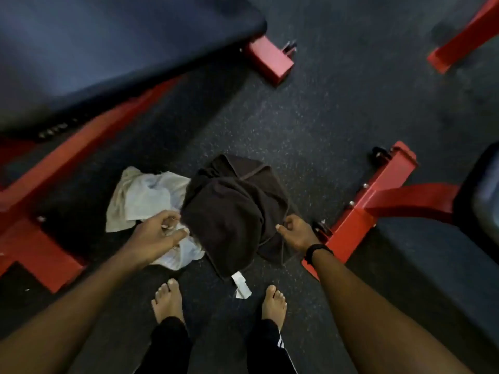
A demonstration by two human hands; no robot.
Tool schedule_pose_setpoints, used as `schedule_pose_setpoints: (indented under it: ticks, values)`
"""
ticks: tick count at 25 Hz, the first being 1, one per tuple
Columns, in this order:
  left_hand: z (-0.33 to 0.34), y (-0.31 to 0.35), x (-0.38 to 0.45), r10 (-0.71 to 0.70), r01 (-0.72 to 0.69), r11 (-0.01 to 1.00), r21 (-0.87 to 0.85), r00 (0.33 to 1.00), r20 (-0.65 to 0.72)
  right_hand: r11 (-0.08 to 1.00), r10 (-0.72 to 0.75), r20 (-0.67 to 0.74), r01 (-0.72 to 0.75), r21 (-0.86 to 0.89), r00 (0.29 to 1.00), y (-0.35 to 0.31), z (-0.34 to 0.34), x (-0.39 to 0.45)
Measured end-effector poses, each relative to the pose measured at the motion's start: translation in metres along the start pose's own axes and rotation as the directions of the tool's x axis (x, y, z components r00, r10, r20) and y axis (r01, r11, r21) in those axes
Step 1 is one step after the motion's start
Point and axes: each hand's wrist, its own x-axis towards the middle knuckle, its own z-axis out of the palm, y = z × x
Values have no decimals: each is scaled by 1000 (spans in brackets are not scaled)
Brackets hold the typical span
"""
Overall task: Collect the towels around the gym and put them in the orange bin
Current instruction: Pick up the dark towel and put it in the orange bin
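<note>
Currently mid-pickup: left hand [159, 233] pinches white towel [145, 195], right hand [295, 233] pinches brown towel [229, 211]. Next: lift both off the floor [297, 125], find the bin.

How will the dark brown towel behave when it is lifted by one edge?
The dark brown towel lies crumpled in soft folds, so it will probably hang limp and unfold. Its white tag would likely dangle. Being plain cloth, it seems light and hardly slippery.

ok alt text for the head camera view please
Seen from above, a person's left hand pinches a crumpled white towel while the right hand grips a dark brown towel, both over speckled black gym flooring between red-framed benches; bare feet show below.
</note>
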Motion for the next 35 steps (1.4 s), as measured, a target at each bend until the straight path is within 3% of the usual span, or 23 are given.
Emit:
schedule_pose_setpoints:
  ticks: [4,7,9,11,13,17,20,23,29,35]
  values:
    - [43,-62,69,-16,16,1000,-12,1000,4,989,105,23,-107,103,994,47,86,72]
    - [79,-105,98,-25,27,999,-27,998,57,935,183,-91,-145,323,979,70,137,120]
    - [93,-123,108,-49,49,999,8,996,78,823,325,-186,-181,538,927,71,149,148]
    - [102,-135,107,-74,68,995,70,994,86,659,413,-159,-174,732,897,71,152,167]
    - [108,-137,99,-61,47,993,112,990,126,621,276,-97,-101,777,956,61,148,167]
    - [91,-99,63,-28,19,998,58,988,151,785,41,-214,101,611,976,21,110,117]
    - [55,-34,21,-6,-9,995,103,989,150,917,-68,-304,180,356,950,-23,42,58]
    - [-5,69,-23,87,-90,992,88,995,45,950,-232,-357,290,119,905,-72,-66,-16]
    - [-104,278,-119,331,-329,943,45,925,-187,908,-375,-421,419,13,826,-168,-258,-167]
    - [-183,435,-253,543,-537,834,128,756,-364,835,-483,-559,548,-60,674,-229,-426,-319]
